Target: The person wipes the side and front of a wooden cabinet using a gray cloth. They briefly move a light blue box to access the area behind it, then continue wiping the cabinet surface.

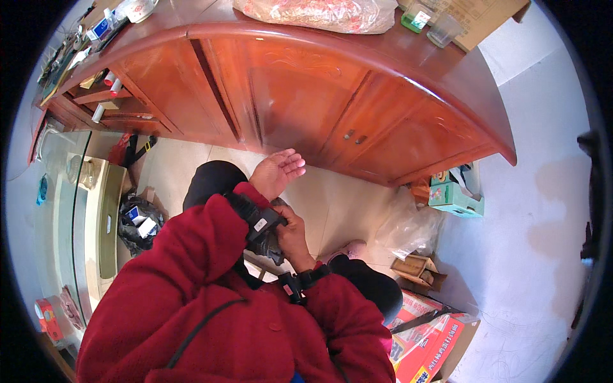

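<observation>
My left hand (278,173) is raised with its palm turned partly up, and it holds nothing. A black wrist device (263,222) with a small white label is strapped over the red sleeve of that arm. My right hand (293,234) closes around the edge of this device, with several of its fingertips hidden beneath. Crumpled black plastic (268,250) shows just below the device, between my arms. A second black device (292,288) sits on my right wrist. Both hands are above my lap, between my dark-trousered knees.
A reddish wooden cabinet (306,95) stands ahead, bearing a filled plastic bag (321,14), cups (444,29) and a cardboard box (483,19). At left are a glass tabletop (52,230) and black rubbish bag (139,244). Red cartons (426,335) and clear plastic (407,230) lie right.
</observation>
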### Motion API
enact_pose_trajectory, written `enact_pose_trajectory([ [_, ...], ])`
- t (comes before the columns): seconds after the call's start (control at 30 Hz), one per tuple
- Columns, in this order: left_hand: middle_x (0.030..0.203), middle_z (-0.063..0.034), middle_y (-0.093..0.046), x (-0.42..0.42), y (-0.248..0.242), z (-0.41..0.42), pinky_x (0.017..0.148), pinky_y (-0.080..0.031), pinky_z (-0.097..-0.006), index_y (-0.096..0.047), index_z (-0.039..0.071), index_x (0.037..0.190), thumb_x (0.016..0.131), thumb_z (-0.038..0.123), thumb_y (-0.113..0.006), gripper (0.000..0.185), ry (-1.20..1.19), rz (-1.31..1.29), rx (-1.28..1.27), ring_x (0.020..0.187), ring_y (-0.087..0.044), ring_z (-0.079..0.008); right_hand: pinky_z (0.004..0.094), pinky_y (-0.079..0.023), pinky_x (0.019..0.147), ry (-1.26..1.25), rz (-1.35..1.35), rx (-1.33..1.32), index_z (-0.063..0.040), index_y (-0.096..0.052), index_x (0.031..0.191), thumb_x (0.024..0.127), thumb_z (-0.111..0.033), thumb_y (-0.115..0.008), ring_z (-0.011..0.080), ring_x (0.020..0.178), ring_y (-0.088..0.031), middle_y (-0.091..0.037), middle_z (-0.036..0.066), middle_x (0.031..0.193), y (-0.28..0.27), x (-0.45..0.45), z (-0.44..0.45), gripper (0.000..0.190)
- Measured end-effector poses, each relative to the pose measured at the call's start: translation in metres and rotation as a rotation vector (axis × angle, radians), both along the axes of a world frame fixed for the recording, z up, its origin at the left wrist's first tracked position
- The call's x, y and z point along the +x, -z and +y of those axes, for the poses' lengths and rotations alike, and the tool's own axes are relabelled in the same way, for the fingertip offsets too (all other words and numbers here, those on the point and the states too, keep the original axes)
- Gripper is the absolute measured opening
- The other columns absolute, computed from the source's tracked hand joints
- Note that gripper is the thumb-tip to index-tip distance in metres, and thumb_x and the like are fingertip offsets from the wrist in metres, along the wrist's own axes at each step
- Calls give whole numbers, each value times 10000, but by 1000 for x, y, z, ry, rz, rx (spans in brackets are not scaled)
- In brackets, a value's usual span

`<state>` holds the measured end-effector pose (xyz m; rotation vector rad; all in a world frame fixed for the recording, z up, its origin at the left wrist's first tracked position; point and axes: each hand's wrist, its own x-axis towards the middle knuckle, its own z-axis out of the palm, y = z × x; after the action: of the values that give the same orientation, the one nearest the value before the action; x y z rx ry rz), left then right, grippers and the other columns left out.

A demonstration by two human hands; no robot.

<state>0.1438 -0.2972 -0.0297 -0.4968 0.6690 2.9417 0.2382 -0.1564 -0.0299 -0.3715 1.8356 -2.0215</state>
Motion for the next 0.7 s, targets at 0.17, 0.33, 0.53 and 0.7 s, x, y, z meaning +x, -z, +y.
enact_pose_trajectory([
  [0.17,1098,-135,-642,4,-24,3,923,-522,-471,-585,21,1160,964,170,-579,246,175,-94,24,1034,-624,-296,316,-460,939,-176,18,150,-31,-617,1102,768,37,-675,213,1028,-596,-628,89,1079,-11,-17,7,345],
  [0.33,1218,-123,-601,-2,-86,-31,968,-492,-458,-538,21,1286,970,212,-574,371,146,168,-184,1120,-587,-270,322,-474,951,-19,-132,35,-61,-575,1264,794,-12,-718,198,1072,-600,-633,98,1177,-24,-31,25,494],
  [0.53,1111,-120,-652,-18,-172,-75,939,-508,-433,-606,27,1176,972,164,-566,248,-170,449,-326,1025,-632,-260,326,-495,926,80,-230,-72,-14,-547,1309,814,-26,-725,192,1022,-616,-639,99,1161,-29,-54,26,526],
  [0.7,1055,-112,-667,-29,-214,-90,840,-546,-373,-624,24,1121,980,112,-534,189,-374,597,-432,930,-657,-225,336,-500,912,186,-80,-101,5,-559,1288,825,-36,-716,196,1002,-614,-649,92,1114,-39,-63,21,490],
])
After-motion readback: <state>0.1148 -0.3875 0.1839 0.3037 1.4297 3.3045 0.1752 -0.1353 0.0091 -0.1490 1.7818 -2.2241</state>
